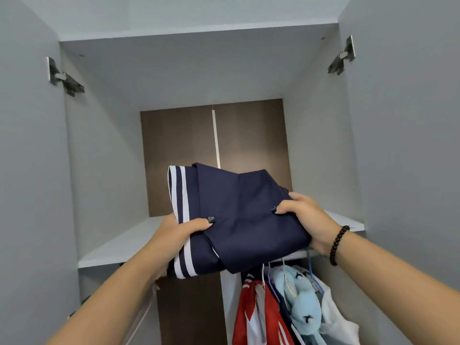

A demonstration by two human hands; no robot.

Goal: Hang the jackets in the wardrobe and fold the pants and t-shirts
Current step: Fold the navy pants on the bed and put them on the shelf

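We hold the folded navy pants (239,215) up in front of the open wardrobe, level with the upper shelf (119,245). Our left hand (181,230) grips the striped edge, thumb on top and fingers underneath; our right hand (306,220) pinches the opposite side, thumb pressed into the cloth. Both grips are closed tight on the bundle, which hangs just above the shelf's front edge and does not yet rest on it.

The fold looks loose: one flap rides over the other, and the lower corner droops below the shelf line. If we slide it in carelessly, that corner could catch on the edge and the fold could open. Letting go too early could drop it onto the hangers (281,272) below, where the jackets (286,310) hang.

Our fingers under the cloth are hidden, so we cannot tell how much they support. The bundle covers the shelf's middle, and the rail is not visible. The jackets are cut off at the bottom, so we cannot count them.
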